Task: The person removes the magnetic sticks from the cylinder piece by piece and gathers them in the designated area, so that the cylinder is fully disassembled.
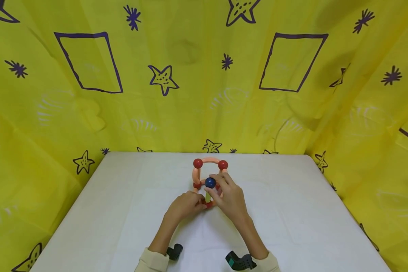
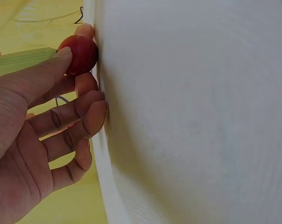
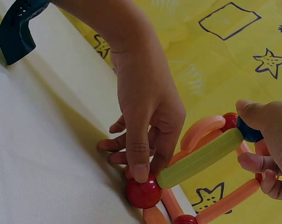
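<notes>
A red ball at the near foot of a frame of curved orange pieces and red balls is pinched by my left hand, thumb on one side. From that ball a light green rod rises upright. At the rod's upper end sits a blue ball, which my right hand pinches between thumb and fingers. Two more red balls top the frame's far side. The right hand partly hides the frame's right side in the head view.
The frame stands on a white-covered table. A yellow curtain with purple stars and outlined shapes hangs behind and along both sides. Each wrist wears a dark camera mount.
</notes>
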The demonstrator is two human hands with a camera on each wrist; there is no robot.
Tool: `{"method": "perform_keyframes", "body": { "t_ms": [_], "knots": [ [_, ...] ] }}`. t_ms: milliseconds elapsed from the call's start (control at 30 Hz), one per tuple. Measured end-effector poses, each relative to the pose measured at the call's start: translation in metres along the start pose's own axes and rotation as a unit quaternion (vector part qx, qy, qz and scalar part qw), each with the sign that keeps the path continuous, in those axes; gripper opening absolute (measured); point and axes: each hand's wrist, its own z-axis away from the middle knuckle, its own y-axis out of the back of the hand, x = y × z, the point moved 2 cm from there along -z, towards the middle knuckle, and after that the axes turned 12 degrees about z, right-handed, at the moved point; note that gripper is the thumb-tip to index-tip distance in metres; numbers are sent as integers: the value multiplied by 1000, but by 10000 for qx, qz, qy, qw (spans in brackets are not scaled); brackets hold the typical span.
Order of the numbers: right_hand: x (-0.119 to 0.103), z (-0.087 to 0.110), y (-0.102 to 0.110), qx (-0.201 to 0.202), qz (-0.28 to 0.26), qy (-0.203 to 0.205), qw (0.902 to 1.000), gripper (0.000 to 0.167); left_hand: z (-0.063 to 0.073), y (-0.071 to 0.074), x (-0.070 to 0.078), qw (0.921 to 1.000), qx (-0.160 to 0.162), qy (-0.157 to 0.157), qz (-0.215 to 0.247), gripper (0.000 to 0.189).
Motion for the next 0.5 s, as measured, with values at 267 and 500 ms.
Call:
{"method": "perform_keyframes", "body": {
  "t_ms": [267, 500],
  "knots": [
    [1, -1, 0, -10, -140, -16, 9999, 40, -1, -1, 0, 9999, 47, 115, -9, 15],
    [2, 1, 0, -41, -81, 33, 10000, 39, 1, -2, 5, 9997, 23, 209, -77, 16]
  ]
}}
